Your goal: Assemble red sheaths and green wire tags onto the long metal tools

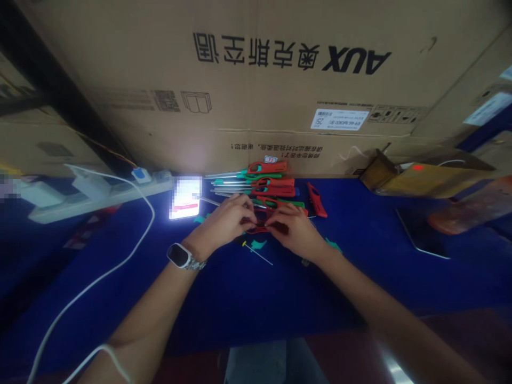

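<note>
Left hand [228,220], right hand [295,229] both pinched shut on small red plastic lighter shell [258,230], low over blue cloth worktop [240,298], before pile of red and green long-stemmed lighters [260,184]. Shell likely light, stiff, slick; grip by its ends.

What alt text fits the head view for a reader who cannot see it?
The left hand, wearing a watch, and the right hand both grip a red handle over a blue table. Just behind lie a pile of red and green lighters, a lit phone and a large cardboard box.
</note>
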A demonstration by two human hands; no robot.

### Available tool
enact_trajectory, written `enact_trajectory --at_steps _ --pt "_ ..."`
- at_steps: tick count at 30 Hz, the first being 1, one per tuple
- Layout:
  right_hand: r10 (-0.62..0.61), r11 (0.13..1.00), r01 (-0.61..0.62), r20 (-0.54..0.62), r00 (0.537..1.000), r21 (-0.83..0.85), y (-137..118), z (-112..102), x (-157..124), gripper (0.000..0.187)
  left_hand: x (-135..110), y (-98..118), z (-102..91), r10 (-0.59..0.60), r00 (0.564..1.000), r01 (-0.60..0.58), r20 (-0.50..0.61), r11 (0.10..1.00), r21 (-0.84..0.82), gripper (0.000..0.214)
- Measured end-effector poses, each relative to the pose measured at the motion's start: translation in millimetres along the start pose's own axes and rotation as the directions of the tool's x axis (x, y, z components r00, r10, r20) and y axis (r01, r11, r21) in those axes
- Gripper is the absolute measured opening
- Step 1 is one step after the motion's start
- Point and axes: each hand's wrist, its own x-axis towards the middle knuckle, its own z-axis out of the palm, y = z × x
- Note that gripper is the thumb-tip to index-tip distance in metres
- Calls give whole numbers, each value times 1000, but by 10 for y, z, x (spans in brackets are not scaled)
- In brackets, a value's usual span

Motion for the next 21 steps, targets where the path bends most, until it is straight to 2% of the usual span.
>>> enact_trajectory --at_steps 7,10,17,21 --pt "-52 993 59 72 996 -105 -68 -70 2 4 -18 12 -29 -7 1000 8 27 999 -34 10" --pt "-53 993 60 75 996 -103 -64 -71 3 2 -18 18 -33 1 1000 0 28 999 -45 8" --pt "-61 995 64 39 997 -73 -59 -66 -13 10 -15 31 -60 -23 999 26 34 997 -78 8" --pt "-48 997 51 58 997 -52 -69 -63 -7 5 -16 17 -82 -30 999 35 40 990 -138 6"
